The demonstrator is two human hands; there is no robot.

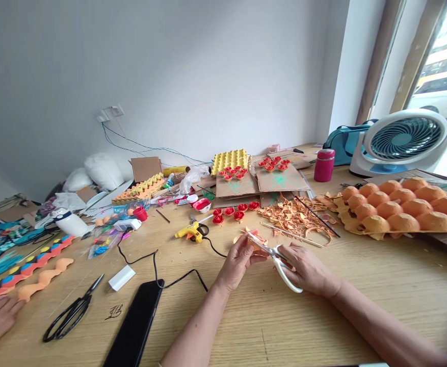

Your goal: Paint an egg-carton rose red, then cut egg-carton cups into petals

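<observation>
Head view: right hand [309, 269] grips scissors [286, 278], left hand [237, 261] seemingly an orange piece [260, 238], scraps [290, 216] beyond.

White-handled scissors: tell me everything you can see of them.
The white-handled scissors have slim, silvery, metallic blades and white handles that look plastic. The right hand grips the handles, one loop showing below it. The blades point away and leftward, at an orange piece in the left hand, above the wooden table. How far they are parted is hard to tell.
</observation>
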